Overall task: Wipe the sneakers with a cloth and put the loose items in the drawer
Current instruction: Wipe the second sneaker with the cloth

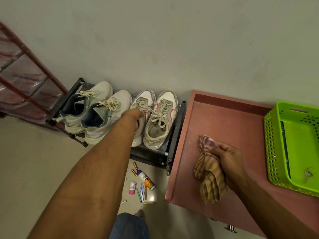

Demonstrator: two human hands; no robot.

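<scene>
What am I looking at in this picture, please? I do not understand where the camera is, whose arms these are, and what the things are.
There is no machine here. The camera sits on a person's head and looks down, so the two arms are that person's own. The left hand reaches into a white sneaker with pink trim on a low black shoe rack; its fingers are hidden, so its grip cannot be judged. Its partner and a grey-white pair stand beside it. The right hand holds a striped cloth above a pink cabinet top, where a green basket stands. On the floor lie loose items: a glue bottle, two batteries, a small pink and white container and some sticks.
</scene>
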